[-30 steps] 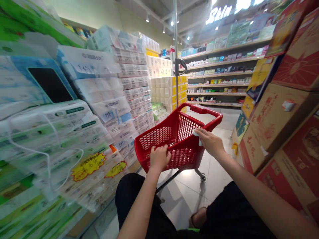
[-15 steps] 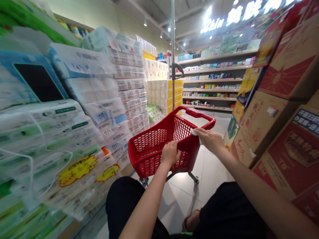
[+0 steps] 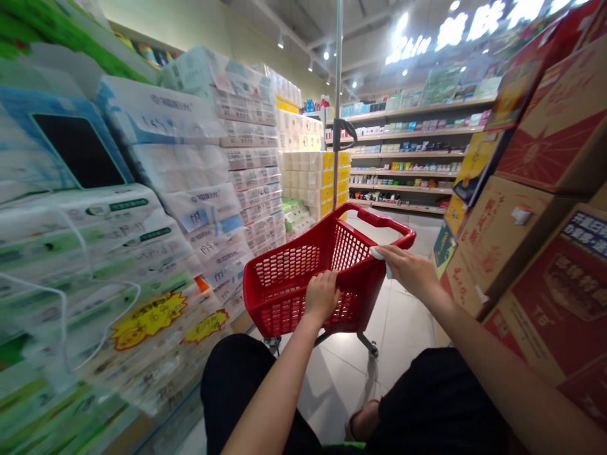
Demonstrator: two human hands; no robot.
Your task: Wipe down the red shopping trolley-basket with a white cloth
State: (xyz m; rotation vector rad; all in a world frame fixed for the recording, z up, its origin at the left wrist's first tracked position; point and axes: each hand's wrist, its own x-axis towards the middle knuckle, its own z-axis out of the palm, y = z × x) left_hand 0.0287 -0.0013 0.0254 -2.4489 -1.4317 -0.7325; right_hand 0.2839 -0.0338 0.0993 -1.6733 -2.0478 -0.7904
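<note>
A red plastic shopping cart (image 3: 279, 262) with perforated sides stands just in front of my knees, its handle at the far right end. My left hand (image 3: 321, 296) grips the near rim of the basket, fingers curled over the edge. Up at the corner below the handle, my right hand (image 3: 408, 268) presses a white cloth (image 3: 377, 253) against the red rim. Most of the cloth is hidden under the fingers, so I cannot tell whether it is a wipe or a tissue. The basket looks bare inside.
Tall stacks of wrapped tissue packs (image 3: 203, 208) line the left, with a white cable (image 3: 61, 309) hanging over them. Cardboard cartons (image 3: 516, 234) are piled on the right. Stocked shelves (image 3: 403, 155) stand behind a metal pole (image 3: 338, 76). Pale floor tiles (image 3: 386, 341) lie under the cart.
My right hand has shifted slightly to the right with the white cloth, along with the cart's handle end. My left hand keeps its hold on the near rim.
</note>
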